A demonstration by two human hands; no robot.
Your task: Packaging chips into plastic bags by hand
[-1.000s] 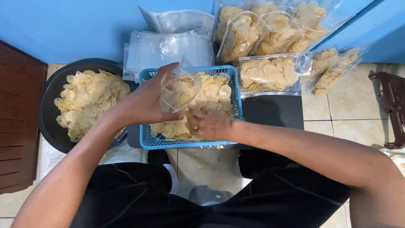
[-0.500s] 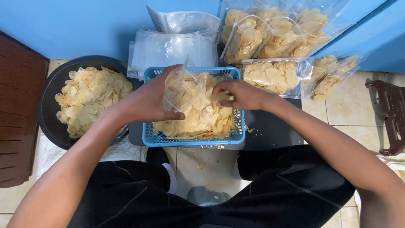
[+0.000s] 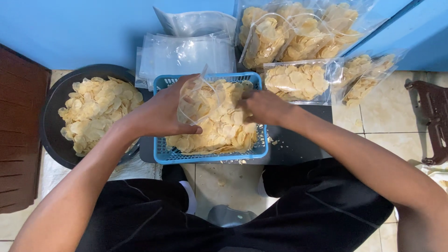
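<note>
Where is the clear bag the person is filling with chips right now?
The clear bag is in the middle of the head view, held by the left hand over the blue basket, with the right hand just beside it.

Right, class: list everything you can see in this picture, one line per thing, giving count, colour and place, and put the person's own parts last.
Basket: one, blue plastic, centre, on a dark mat, full of pale yellow chips.
Clear bag: one, transparent, held open over the basket.
Dark bowl: one, black, left, heaped with pale yellow chips.
Empty bags: a stack, clear, behind the basket against the blue wall.
Filled bags: several, clear with yellow chips, top right.
Dark mat: one, black, under the basket.
Wooden panel: one, dark brown, far left.
Dark object: one, brown, right edge.
Floor tiles: cream.
Legs: black trousers, bottom.
Left hand: holds the clear bag.
Right hand: in the chips in the basket.
</note>
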